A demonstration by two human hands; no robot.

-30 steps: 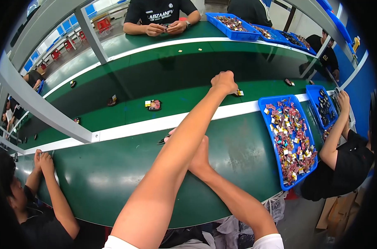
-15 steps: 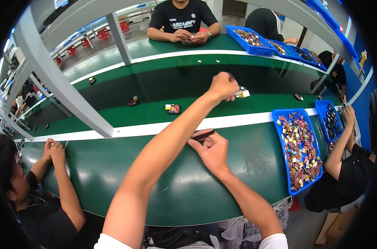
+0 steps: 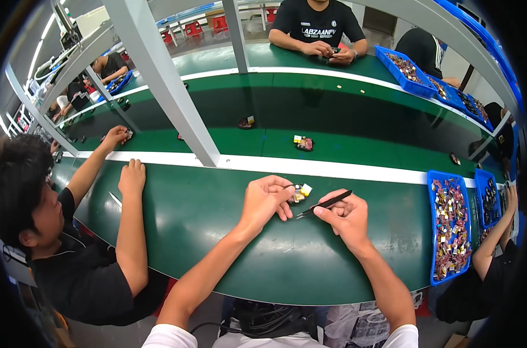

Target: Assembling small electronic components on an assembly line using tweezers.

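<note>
My left hand [image 3: 262, 203] is over the green worktop [image 3: 263, 267], its fingers closed on a small electronic part [image 3: 301, 193] with white and yellow pieces and a dark rounded body. Much of that part is hidden by my fingers. Just to the right, my right hand [image 3: 349, 219] grips black tweezers [image 3: 333, 200] between thumb and fingers. The tweezers' tips point left, below the part and apart from it.
A blue tray [image 3: 431, 232] of small wired pieces stands at right. Beyond the white rail [image 3: 310, 166], a part [image 3: 303, 143] lies on the green belt. A co-worker's arm [image 3: 133, 232] rests at left. Grey posts [image 3: 165, 87] rise ahead.
My left hand has come back from over the belt to the worktop with the part. The tweezers in my right hand now point toward it. The view has shifted left.
</note>
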